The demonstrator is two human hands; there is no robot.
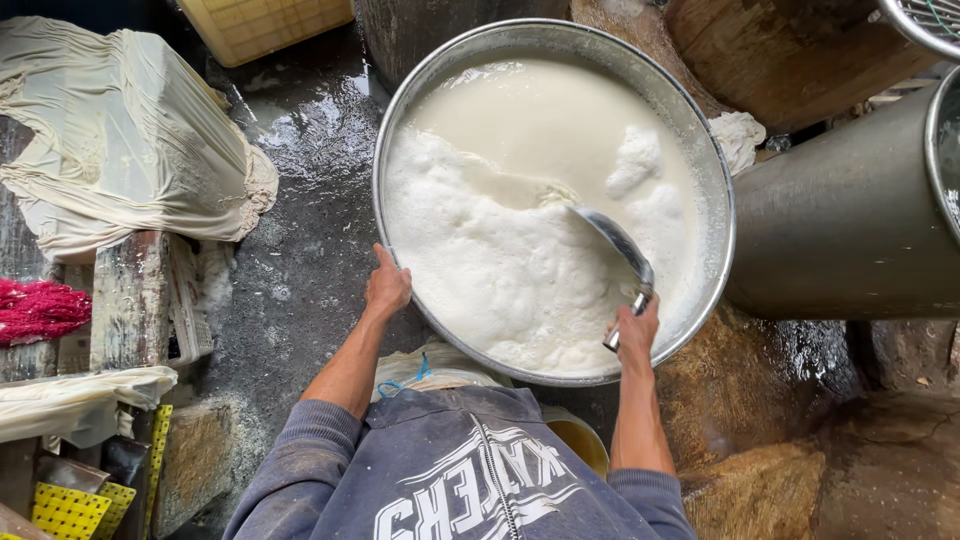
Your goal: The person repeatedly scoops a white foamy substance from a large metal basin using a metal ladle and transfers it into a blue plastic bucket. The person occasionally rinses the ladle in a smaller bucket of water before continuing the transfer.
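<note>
A wide round metal basin point(725, 215) holds creamy white liquid with a thick layer of foam point(480, 250) on its near and left side. My left hand point(387, 285) rests on the basin's near-left rim, fingers closed over the edge. My right hand point(637, 335) grips the handle of a metal ladle point(615, 240), whose scoop dips into the foam near the basin's middle. My arms wear pushed-up dark grey sleeves.
A cream cloth point(120, 140) drapes over a block at the left, with a red bundle point(40, 308) below it. A large steel drum point(850, 220) lies at the right, a wooden tub point(790, 50) behind. The dark floor point(300, 200) is wet. A yellow crate point(265, 25) sits at the top.
</note>
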